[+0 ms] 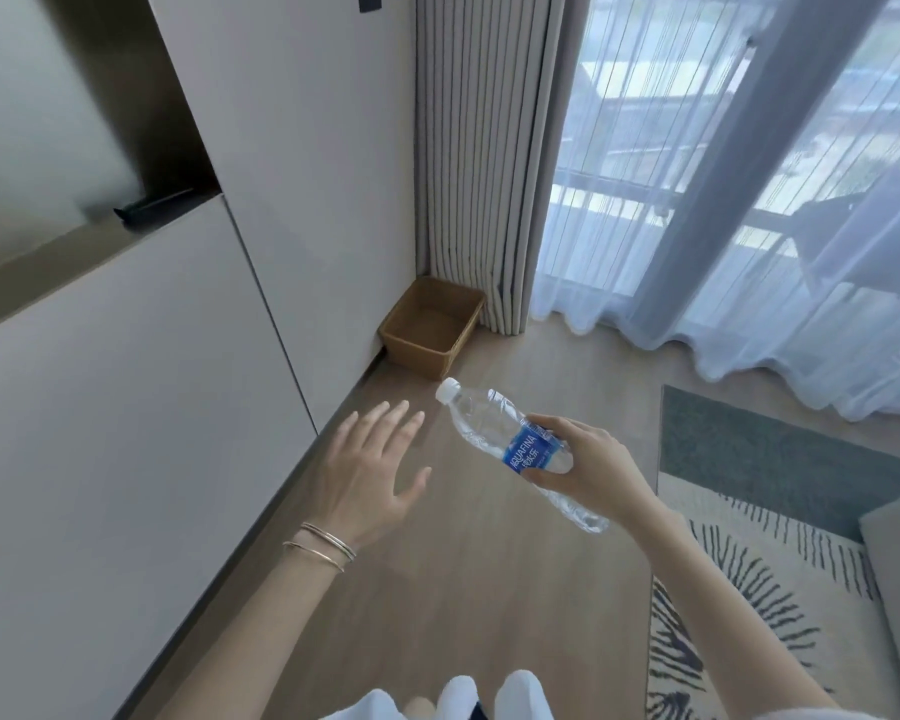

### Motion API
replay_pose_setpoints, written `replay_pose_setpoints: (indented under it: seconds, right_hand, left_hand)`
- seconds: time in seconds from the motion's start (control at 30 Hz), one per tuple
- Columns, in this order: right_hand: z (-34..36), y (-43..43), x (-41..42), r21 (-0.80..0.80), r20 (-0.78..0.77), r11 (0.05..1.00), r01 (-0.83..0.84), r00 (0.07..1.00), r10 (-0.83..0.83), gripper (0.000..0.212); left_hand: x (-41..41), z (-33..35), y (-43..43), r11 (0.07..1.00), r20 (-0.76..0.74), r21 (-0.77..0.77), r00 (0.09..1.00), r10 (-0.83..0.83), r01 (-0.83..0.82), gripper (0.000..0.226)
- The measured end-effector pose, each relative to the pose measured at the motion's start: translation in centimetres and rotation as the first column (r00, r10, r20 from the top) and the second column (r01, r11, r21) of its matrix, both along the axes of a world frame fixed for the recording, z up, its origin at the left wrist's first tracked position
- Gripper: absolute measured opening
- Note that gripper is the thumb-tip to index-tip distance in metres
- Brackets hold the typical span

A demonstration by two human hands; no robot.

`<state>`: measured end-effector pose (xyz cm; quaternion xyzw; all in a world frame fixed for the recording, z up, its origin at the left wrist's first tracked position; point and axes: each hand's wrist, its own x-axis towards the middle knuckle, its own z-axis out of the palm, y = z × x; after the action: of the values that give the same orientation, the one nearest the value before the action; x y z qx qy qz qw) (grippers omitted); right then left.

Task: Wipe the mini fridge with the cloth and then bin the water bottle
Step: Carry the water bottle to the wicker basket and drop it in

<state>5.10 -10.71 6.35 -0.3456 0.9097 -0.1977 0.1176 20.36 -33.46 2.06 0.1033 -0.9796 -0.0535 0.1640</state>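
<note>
the water bottle (520, 452) is up in the air over the wooden floor (489, 563), tilted, its white cap (447, 391) pointing up and away toward the corner, its clear base angled back toward the person. it looks empty, crinkled plastic with a blue label round the middle. the right hand (588, 467) has it by that label, thumb on top, fingers curled underneath, closed firmly around the body. the left hand (372, 462) is just beside it, not touching, palm down, fingers spread wide and holding nothing; thin bangles (323, 545) sit on that wrist. ahead of the cap, well apart from it, a brown woven basket (466, 304) sits on the floor in the corner, open top, nothing visible inside it from here. it is tucked against the pale cabinet wall (152, 381) on the left and touches the foot of the striped beige curtain (481, 148) behind it. to the right of that, sheer white drapes (749, 200) hang over a big window, pooling at the floor. on the right of the floor, a patterned rug (759, 579) in cream, dark stripes and a grey-green band lies near the right arm. up on the left, a dark flat object (152, 205) rests on a recessed shelf; too blurred to tell what it is. at the bottom edge, white clothing shows.
</note>
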Motion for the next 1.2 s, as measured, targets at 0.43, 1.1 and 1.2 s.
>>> replay_pose_setpoints:
  seconds: [0.43,1.1,1.2]
  right_hand:
    - [-3.7,-8.3,-16.8,0.033,0.064,0.999,-0.033,0.997,0.031,0.060]
    - [-4.1,-28.4,-44.8,0.043,0.092,0.998,-0.054,0.995,0.049,0.061]
    - [-5.1,-30.7,-48.7,0.070,0.106,0.993,-0.092,0.991,0.084,0.062]
  left_hand:
    - [-16.4,-3.6,-7.2,1.000,0.049,0.028,0.999,-0.007,0.006,0.059]
    - [-43.5,-3.2,-26.9,1.000,0.028,0.023,1.000,-0.001,0.000,0.056]
    - [-46.6,-4.2,-29.0,0.999,0.037,0.038,0.999,0.023,-0.024,0.056]
